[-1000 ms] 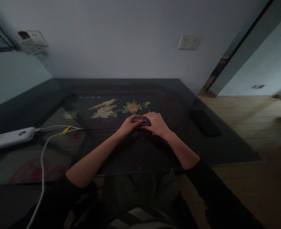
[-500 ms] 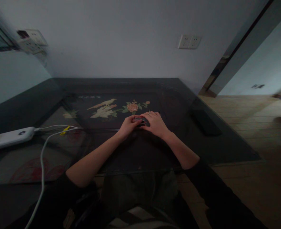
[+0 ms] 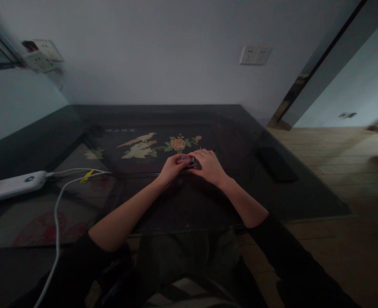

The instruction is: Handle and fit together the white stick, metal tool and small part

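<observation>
My table [image 3: 240,188] is dark glass, and the room is dim enough that its near edge fades into my lap. A white power strip [image 3: 14,186] lies at the left, cut off by the frame, its cable [image 3: 57,222] trailing down toward me. A black slab [image 3: 277,164] lies at the right; I cannot make out what it is. My left hand [image 3: 171,168] and right hand [image 3: 208,166] both pinch a small object [image 3: 188,161] mid-table, mostly hidden by my fingers.
</observation>
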`<state>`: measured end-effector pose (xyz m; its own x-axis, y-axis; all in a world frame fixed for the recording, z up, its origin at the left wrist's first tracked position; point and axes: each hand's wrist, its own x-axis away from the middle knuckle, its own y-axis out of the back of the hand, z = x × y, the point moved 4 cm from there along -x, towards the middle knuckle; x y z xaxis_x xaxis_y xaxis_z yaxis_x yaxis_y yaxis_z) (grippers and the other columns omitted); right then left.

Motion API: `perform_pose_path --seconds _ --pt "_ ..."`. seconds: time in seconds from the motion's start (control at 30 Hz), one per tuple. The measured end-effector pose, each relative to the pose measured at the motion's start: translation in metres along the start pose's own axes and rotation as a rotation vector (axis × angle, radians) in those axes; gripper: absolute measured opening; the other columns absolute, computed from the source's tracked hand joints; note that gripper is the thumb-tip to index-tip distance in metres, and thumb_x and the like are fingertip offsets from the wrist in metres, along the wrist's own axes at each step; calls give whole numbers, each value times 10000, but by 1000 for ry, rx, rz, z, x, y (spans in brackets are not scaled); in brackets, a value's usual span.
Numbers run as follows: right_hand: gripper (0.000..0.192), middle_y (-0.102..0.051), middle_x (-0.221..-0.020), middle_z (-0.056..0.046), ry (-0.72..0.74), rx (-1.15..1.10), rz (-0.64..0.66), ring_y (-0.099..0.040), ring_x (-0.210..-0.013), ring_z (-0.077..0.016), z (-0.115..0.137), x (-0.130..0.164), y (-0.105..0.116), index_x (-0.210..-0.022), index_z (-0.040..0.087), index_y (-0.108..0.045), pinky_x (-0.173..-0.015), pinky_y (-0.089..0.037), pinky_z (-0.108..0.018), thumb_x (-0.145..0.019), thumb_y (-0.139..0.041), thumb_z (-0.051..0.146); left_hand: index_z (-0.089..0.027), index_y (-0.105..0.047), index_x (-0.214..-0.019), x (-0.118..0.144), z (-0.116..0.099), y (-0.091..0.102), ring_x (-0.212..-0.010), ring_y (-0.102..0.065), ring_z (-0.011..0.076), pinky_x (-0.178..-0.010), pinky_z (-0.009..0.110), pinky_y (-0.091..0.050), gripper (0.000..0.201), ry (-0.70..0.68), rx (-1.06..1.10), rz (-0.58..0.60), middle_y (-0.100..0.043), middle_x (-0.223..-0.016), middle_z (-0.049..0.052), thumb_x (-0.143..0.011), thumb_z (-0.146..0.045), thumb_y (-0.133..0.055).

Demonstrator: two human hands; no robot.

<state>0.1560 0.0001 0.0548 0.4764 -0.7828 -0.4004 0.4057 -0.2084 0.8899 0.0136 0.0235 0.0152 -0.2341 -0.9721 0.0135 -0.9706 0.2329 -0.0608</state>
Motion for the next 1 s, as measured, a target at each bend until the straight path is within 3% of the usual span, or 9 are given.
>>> perform_pose_path --seconds 0.27,0.57,0.83,1.0 --pt "414 -664 -1202 -117 -17 2 -36 -559 -1110 -302 -4 0 0 -1214 178 -593 -914 -372 -419 -855 -674 369 -112 -653 -975 0 -1 -5 -837 -683 165 -717 262 -555 232 21 193 56 -714 -932 75 -840 -298 -682" --pt "421 -651 -1194 -117 -23 -8 -35 -542 -1116 -307 -4 0 -2 -1214 192 -594 -912 -399 -431 -845 -688 371 -119 -625 -960 -1 4 -5 -784 -685 141 -731 260 -551 164 54 153 53 -714 -843 48 -811 -144 -690" --pt "509 -611 -1209 -125 -22 -32 4 -525 -1130 -304 -4 0 -4 -1254 199 -569 -950 -433 -462 -805 -732 375 -129 -626 -967 -1 6 -3 -844 -677 156 -760 284 -558 188 37 135 74 -698 -904 57 -805 -188 -698" --pt "464 -606 -1189 -129 -30 -103 -40 -526 -1124 -291 -6 0 -3 -1217 186 -587 -968 -437 -459 -811 -725 363 -136 -624 -992 -5 7 -4 -935 -656 167 -787 283 -550 205 -1 130 85 -688 -1009 79 -827 -246 -677"
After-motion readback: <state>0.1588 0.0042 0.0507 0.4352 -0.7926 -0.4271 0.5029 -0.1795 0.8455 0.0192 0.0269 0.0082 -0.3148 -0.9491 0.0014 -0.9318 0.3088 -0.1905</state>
